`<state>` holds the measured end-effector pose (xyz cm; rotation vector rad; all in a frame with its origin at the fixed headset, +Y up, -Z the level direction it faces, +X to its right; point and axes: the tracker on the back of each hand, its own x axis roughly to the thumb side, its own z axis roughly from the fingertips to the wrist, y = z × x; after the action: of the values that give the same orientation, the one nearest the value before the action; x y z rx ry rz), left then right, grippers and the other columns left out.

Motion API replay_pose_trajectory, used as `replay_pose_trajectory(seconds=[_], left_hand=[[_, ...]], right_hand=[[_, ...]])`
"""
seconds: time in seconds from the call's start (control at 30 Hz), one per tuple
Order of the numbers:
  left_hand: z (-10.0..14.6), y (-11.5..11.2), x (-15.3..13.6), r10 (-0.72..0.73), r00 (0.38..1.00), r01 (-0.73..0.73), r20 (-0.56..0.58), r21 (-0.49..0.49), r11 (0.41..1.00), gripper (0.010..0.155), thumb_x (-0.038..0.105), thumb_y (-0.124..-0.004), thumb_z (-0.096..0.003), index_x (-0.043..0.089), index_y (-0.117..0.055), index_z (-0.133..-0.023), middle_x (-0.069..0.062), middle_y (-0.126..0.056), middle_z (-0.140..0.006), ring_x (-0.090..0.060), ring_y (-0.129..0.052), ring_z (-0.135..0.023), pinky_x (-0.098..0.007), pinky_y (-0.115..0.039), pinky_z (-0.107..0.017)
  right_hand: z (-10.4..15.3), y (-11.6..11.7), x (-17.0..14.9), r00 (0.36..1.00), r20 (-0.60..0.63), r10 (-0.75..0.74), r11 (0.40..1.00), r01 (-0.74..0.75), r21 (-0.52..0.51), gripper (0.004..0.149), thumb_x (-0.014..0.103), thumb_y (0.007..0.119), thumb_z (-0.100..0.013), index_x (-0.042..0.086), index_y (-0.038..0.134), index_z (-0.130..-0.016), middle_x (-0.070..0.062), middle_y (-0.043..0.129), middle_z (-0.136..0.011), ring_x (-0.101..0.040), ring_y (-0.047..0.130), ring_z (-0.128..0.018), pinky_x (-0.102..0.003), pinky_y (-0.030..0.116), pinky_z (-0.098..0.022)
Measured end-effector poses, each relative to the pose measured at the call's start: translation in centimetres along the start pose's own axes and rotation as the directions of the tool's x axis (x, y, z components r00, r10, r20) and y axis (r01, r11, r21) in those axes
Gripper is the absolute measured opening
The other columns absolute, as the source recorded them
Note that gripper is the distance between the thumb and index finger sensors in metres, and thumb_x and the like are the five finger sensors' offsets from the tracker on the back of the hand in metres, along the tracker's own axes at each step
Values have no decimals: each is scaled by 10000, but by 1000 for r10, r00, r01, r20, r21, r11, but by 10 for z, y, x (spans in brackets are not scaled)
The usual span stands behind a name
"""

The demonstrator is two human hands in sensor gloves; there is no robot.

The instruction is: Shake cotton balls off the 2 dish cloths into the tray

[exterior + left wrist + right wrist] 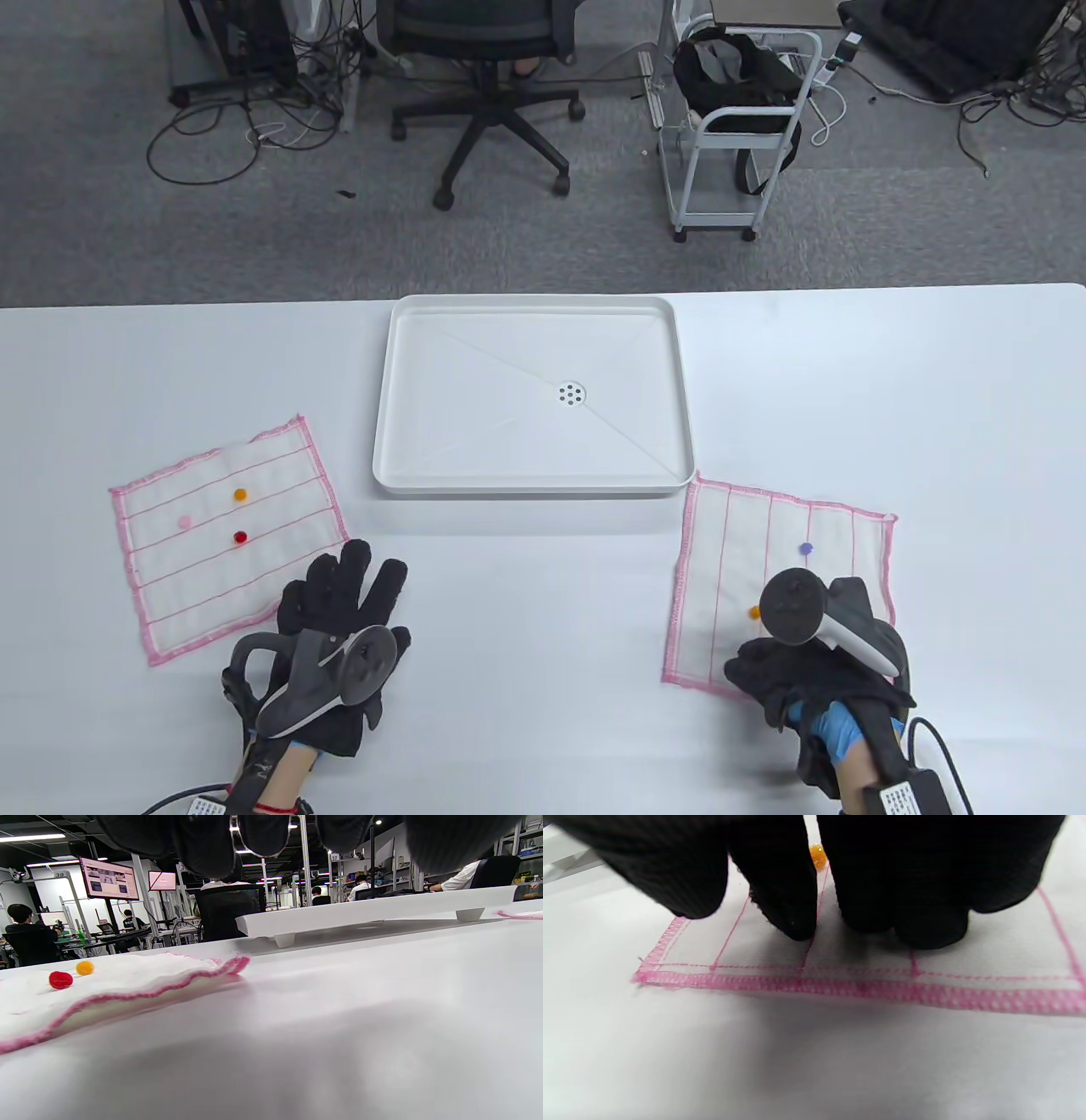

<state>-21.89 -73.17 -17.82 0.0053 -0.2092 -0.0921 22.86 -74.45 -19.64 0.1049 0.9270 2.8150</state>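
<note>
The white tray (533, 395) stands in the middle of the worktop (543, 679). The left cloth (225, 535) lies flat on its left and carries an orange ball (240, 493), a pink ball (184, 521) and a red ball (240, 536). The left hand (339, 628) is just beside this cloth, fingers straight, holding nothing. The right cloth (776, 586) carries a purple ball (806, 548) and another orange one (754, 612). The right hand (814, 671) has its bent fingertips (793, 916) on the near edge of this cloth; whether it pinches the cloth, I cannot tell.

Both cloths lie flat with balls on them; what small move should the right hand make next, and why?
Probably pinch the near hem of the right cloth: the right hand has its fingers curled down onto it beside the orange ball, gripping nothing, and the tray is empty.
</note>
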Motion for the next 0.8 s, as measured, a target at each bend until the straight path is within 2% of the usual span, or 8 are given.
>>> replay_pose_trajectory(seconds=[0.23, 0.37, 0.5, 0.7, 0.8], left_hand=[[-2, -1, -1, 23, 1000, -23, -15, -10, 1000, 735, 584, -693, -493, 343, -404, -1124, -134, -373, -1258, -500, -536, -1115, -696, -499, -720], [-3, -2, -3, 32, 999, -32, -22, -21, 999, 733, 584, -693, -493, 343, -408, -1124, -131, -379, -1258, -499, -539, -1116, -696, -499, -721], [-3, -1, -2, 24, 999, -24, -26, -27, 999, 716, 582, -693, -493, 345, -445, -1120, -132, -396, -1256, -499, -547, -1113, -696, -502, -719], [-5, -3, -3, 37, 999, -38, -28, -47, 998, 718, 582, -693, -494, 343, -439, -1122, -133, -399, -1256, -496, -545, -1115, -696, -499, -721], [-3, -4, -3, 33, 999, -34, -20, -21, 999, 706, 579, -698, -492, 340, -472, -1116, -132, -433, -1251, -487, -569, -1109, -690, -512, -719]], right_hand=[[1, 14, 42, 982, 167, 90, 996, -92, 3, 595, 571, 756, -477, 207, 786, -946, -282, 747, -939, -522, 898, -707, -651, 737, -537], [3, 27, 77, 942, 291, 168, 986, -158, -57, 551, 540, 747, -493, 217, 782, -938, -262, 757, -926, -488, 905, -684, -629, 734, -539], [4, 36, 103, 911, 376, 173, 985, -165, -53, 533, 527, 747, -498, 236, 771, -944, -246, 760, -925, -455, 915, -671, -606, 743, -538], [0, 43, 143, 875, 432, 219, 975, -216, -57, 558, 544, 730, -498, 234, 752, -961, -252, 746, -933, -458, 904, -678, -611, 731, -546], [-2, 45, 164, 856, 445, 263, 961, -273, -43, 572, 546, 721, -499, 226, 732, -973, -262, 726, -948, -477, 890, -698, -622, 720, -552]])
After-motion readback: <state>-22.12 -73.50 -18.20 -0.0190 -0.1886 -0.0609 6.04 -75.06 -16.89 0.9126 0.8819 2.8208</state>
